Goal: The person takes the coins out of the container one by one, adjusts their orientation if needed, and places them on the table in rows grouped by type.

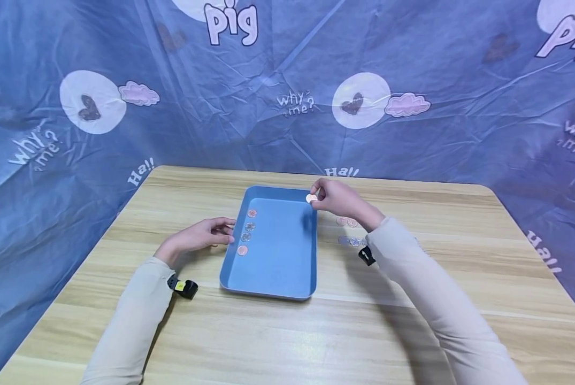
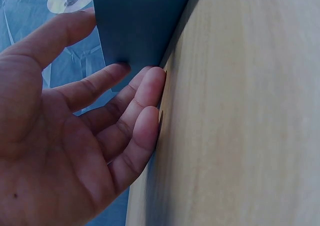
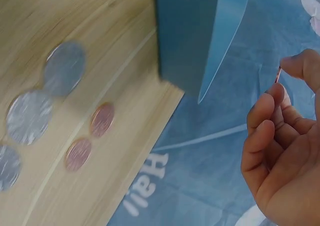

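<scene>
A small coin (image 1: 311, 198) is pinched between the thumb and fingertips of the right hand (image 1: 337, 199), and it is held up in the air over the far right corner of the blue tray (image 1: 273, 278). In the right wrist view the coin (image 3: 277, 75) is seen edge on, thin as a line, so a light pinch is enough to keep it. It is held above the tray wall, so it can be judged that a clear way down into the tray is wanted. Four coins (image 1: 246, 231) are laid in a neat line along the left side inside the tray, one behind the other, so each one can be seen by itself. The left hand (image 1: 201, 236) is rested on the wooden table (image 1: 412, 331) with its fingers out straight, and nothing is held in it. Its fingertips (image 2: 150, 88) are pressed against the outside of the tray's left wall, most likely so the tray is kept from sliding. More coins (image 1: 350, 231) are left loose on the table just right of the tray, near the right wrist; in the right wrist view pinkish coins (image 3: 90, 136) and silvery coins (image 3: 45, 95) can be told apart. A blue printed cloth (image 1: 287, 80) is hung behind and around the table.
</scene>
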